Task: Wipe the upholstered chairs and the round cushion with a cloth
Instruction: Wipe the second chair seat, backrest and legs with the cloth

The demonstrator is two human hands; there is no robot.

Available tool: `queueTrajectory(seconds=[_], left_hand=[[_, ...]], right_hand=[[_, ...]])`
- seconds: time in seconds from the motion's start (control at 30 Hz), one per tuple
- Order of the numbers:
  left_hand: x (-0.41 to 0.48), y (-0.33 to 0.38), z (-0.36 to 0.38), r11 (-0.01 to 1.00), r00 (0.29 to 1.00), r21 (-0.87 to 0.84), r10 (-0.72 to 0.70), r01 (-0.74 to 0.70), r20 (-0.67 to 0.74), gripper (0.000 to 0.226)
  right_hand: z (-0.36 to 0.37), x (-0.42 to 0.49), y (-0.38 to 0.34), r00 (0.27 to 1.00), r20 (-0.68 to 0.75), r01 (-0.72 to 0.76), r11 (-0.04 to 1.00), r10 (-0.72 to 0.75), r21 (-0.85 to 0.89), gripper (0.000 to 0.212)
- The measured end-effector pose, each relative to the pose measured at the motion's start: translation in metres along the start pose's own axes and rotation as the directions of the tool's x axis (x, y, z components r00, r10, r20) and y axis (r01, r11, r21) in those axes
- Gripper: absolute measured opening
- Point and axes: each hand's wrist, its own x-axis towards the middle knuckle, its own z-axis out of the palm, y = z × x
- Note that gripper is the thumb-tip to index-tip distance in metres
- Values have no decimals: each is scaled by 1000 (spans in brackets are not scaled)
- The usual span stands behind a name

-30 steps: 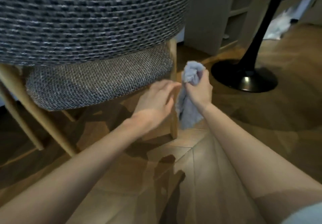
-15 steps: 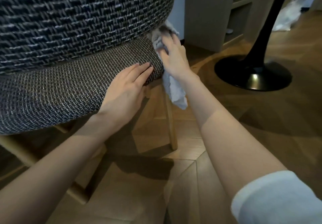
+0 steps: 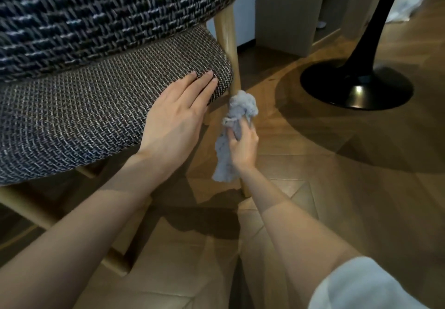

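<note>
A large upholstered chair (image 3: 84, 116) fills the left of the view, seen from low down and close. Its dark woven backrest (image 3: 96, 20) curves over a thick brown-grey woven seat (image 3: 72, 140). A pale wooden leg (image 3: 227, 44) runs upright down the seat's right edge to the herringbone wood floor (image 3: 337, 188). Well apart to the right stands a glossy black pedestal base (image 3: 356, 87).

The left hand (image 3: 178, 116) lies flat on the seat's right corner, fingers straight and together, its grip holding nothing.

The right hand (image 3: 243, 147), below and just right of that corner, has its grip clamped on a crumpled pale blue-grey cloth (image 3: 240, 109). The cloth's bunched top seems to touch the leg, and a tail hangs below the fingers.

From this grip the seat fabric lies up and to the left, very near. The leg's long axis stands vertical, directly beside the cloth. The right hand is the nearer one to the leg, so a stroke along it or back onto the seat edge looks likely.

No round cushion is in view.
</note>
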Motion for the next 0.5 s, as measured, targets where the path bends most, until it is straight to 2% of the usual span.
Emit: queueTrajectory(seconds=[0.13,0.27,0.43,0.5], left_hand=[[-2,-1,2,999,1000,42,20,-20,7,53],[-2,-2,3,998,1000,55,14,-14,11,57],[-2,-3,6,998,1000,58,17,-17,2,61],[-3,-1,7,998,1000,58,-2,3,-8,63]], right_hand=[[4,-23,33,983,60,-171,985,172,-25,37],[8,-47,67,863,159,-484,875,480,-13,35],[4,-48,79,782,180,-611,791,597,34,30],[2,-48,74,772,168,-628,776,613,55,27]])
